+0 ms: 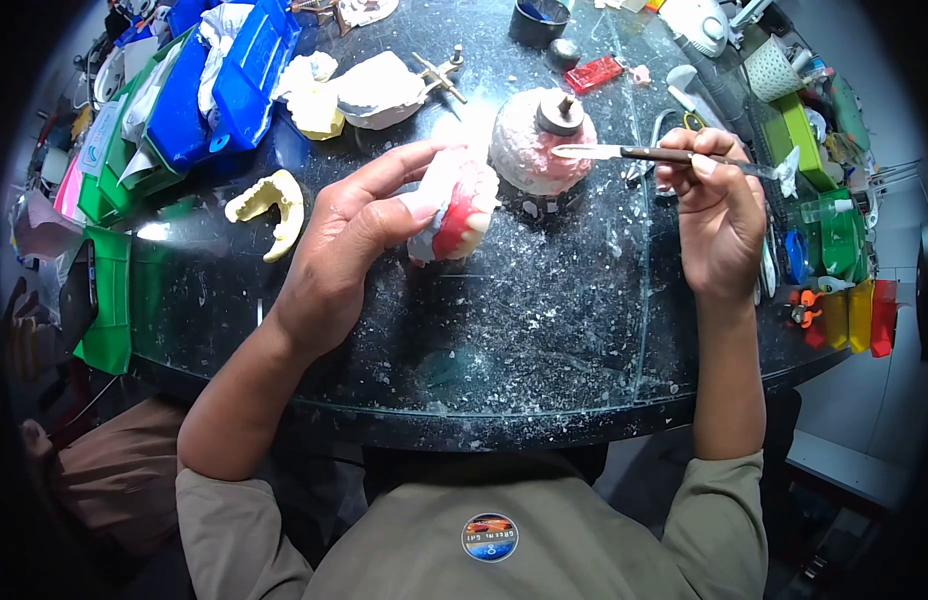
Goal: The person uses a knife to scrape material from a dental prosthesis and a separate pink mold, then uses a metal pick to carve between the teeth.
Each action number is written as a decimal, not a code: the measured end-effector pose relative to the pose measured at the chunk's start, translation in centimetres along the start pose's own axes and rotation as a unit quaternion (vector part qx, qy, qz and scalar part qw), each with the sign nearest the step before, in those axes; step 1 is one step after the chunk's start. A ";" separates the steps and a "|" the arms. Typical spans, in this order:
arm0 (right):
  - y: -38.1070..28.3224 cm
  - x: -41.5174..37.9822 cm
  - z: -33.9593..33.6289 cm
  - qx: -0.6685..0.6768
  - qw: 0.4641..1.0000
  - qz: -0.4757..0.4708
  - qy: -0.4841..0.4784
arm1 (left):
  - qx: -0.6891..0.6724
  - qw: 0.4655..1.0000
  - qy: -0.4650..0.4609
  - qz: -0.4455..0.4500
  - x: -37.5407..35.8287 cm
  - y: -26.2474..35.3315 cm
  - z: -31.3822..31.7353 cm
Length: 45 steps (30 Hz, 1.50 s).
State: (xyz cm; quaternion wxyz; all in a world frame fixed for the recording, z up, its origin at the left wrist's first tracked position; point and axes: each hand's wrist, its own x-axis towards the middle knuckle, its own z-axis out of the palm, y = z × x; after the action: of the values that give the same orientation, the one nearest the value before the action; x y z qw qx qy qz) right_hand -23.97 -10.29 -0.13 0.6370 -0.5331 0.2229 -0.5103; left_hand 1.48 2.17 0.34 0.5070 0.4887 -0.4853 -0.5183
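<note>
My left hand (339, 235) is closed around a dental model (454, 215) of white plaster with red-pink wax and a row of teeth, raised above the bench. In my right hand (722, 225) a wax knife (664, 154) with a dark handle is pinched between thumb and fingers, its blade pointing left. The blade crosses in front of a round, wax-spattered spirit burner (529, 160) with a metal wick holder on top. I cannot make out a flame. A cream horseshoe-shaped cast (284, 205) lies left of my left hand.
Plaster models (379, 92) and a brass articulator part (442, 75) lie at the back. Blue bins (254, 75) and green bins (106, 290) line the left side. A red wax piece (594, 74) and a dark cup (539, 22) are behind the burner. Plaster crumbs dot the black bench (544, 340).
</note>
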 end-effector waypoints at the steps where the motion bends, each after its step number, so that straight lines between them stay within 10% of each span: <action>1: 0.1 0.0 0.2 -0.001 1.000 -0.001 0.002 | -0.005 1.000 0.005 0.001 0.0 0.0 0.2; 29: -0.9 -0.5 1.6 -0.066 0.995 -0.066 0.024 | 0.019 1.000 0.004 -0.010 -0.2 0.4 0.2; 45: -3.3 -3.5 5.6 -0.148 0.965 -0.139 -0.168 | 0.046 0.998 -0.030 -0.038 -0.8 0.6 1.0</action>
State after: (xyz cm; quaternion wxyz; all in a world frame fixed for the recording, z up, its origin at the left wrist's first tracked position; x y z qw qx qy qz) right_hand -22.01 -4.32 3.83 0.5020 -0.7251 0.1092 -0.4585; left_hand 0.53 2.95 0.97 0.4488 0.5140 -0.5049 -0.5286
